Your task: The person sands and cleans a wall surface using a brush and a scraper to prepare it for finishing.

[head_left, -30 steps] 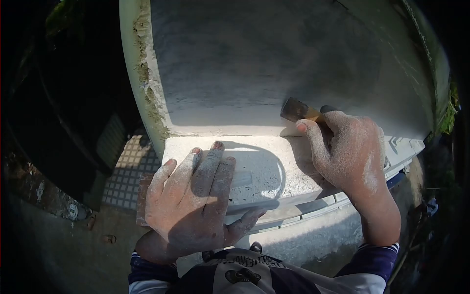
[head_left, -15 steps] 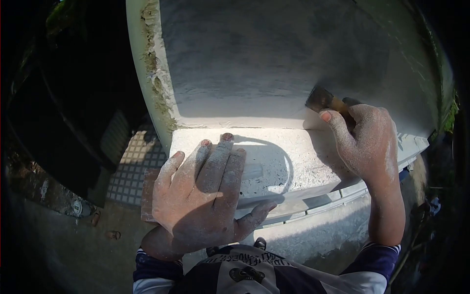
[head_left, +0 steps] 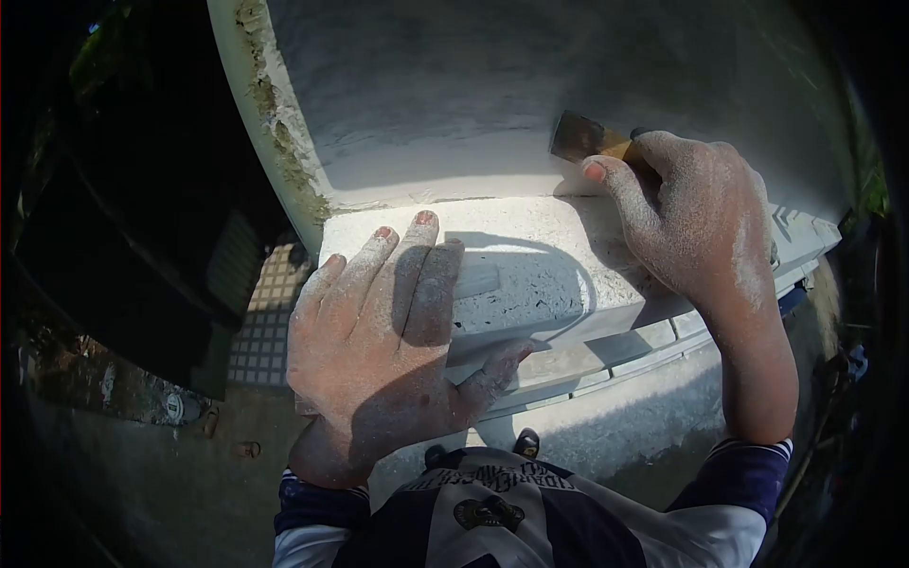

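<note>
A putty knife (head_left: 579, 139) with a dark, flat blade and a wooden handle is gripped in my right hand (head_left: 705, 208). Its blade lies against the smooth grey-white wall (head_left: 454, 114), just above the ledge. My left hand (head_left: 379, 331) rests spread over the left part of the white, speckled ledge (head_left: 516, 220), fingertips towards the wall and thumb out to the right. Beside its fingers a pale rectangular piece (head_left: 476, 280) lies on the ledge. White dust coats both hands.
The wall's left edge (head_left: 265, 104) is rough and broken. Below the ledge runs a pale stepped edge (head_left: 606, 364). Tiled floor (head_left: 263, 327) shows at lower left, near a pair of sandals (head_left: 248, 449). Shoes (head_left: 527, 441) stand below me.
My right hand has slid the putty knife slightly left along the wall. The left hand keeps its place on the ledge while the whole view has shifted a little.
</note>
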The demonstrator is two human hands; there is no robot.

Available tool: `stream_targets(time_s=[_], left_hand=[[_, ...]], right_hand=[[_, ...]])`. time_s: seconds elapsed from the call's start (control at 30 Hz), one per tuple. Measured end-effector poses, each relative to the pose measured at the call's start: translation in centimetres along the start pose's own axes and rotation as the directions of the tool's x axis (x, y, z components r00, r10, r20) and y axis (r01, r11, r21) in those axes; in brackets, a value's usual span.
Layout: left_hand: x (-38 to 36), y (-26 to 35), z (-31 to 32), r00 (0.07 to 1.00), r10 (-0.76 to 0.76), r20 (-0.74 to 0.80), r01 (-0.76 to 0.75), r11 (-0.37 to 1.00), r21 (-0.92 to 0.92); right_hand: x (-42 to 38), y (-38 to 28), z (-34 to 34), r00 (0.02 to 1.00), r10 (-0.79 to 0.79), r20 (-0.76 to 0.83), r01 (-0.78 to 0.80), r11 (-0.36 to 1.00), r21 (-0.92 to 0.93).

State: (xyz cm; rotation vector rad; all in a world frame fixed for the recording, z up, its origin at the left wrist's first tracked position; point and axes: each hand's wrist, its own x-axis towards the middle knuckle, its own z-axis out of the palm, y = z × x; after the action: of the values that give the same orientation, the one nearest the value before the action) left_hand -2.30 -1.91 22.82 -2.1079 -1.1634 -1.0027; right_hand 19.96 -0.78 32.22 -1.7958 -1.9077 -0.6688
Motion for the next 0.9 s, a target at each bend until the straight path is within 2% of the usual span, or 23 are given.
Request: stream_targets(time_s=[0.1,0.13,0.23,0.27,0.37,0.47,0.57,0.6,0.7,0.87,0.9], left_hand=[[-0.3,-0.1,0.0,1.000,-0.002,0.024,0.002,1.000,0.007],[-0.4,-0.1,0.0,1.000,-0.004,0.025,0.003,1.000,0.010],[-0.2,0.0,0.2,1.000,0.001,-0.007,0.000,1.000,0.020],[-0.2,0.0,0.2,1.000,0.014,-0.017,-0.014,1.000,0.020],[-0.7,-0.3,0.7,1.000,0.017,-0.012,-0.017,1.000,0.007],[-1.1,-0.7,1.2,0.989,0.063,-0.137,-0.062,0.998,0.010],[-1.0,-0.9,1.0,0.986,0.072,-0.148,-0.074,0.997,-0.006],[-1.0,-0.9,0.9,0.987,0.080,-0.136,-0.081,0.997,-0.001],[-0.6,-0.9,0.9,0.987,0.086,-0.133,-0.083,0.996,0.027],[-0.6,-1.0,0.8,0.990,0.103,-0.092,-0.098,0.993,0.061],[-0.6,-1.0,1.3,0.981,0.101,-0.167,-0.095,0.995,0.040]], right_hand=[[-0.2,1.4,-0.6,0.993,0.047,0.107,-0.052,0.998,0.046],[-0.2,2.4,-0.4,0.997,0.067,0.048,-0.072,0.990,0.121],[0.6,0.4,0.9,0.998,0.062,0.032,-0.060,0.997,-0.041],[0.2,0.0,0.6,0.999,0.033,0.015,-0.033,0.999,-0.007],[-0.3,-0.2,-0.5,0.983,0.015,0.181,-0.018,1.000,0.019],[-0.4,1.6,-0.6,1.000,-0.005,-0.011,0.006,0.996,0.091],[0.4,-0.1,-0.1,0.995,0.093,0.023,-0.093,0.996,0.012],[0.3,-0.5,0.8,0.988,0.152,0.041,-0.153,0.987,0.044],[-0.8,-1.6,-1.3,0.983,0.053,0.178,-0.063,0.997,0.048],[-0.5,1.1,0.0,0.992,0.051,-0.115,-0.045,0.997,0.058],[-0.2,0.6,-0.1,0.995,0.066,-0.073,-0.065,0.998,0.020]])
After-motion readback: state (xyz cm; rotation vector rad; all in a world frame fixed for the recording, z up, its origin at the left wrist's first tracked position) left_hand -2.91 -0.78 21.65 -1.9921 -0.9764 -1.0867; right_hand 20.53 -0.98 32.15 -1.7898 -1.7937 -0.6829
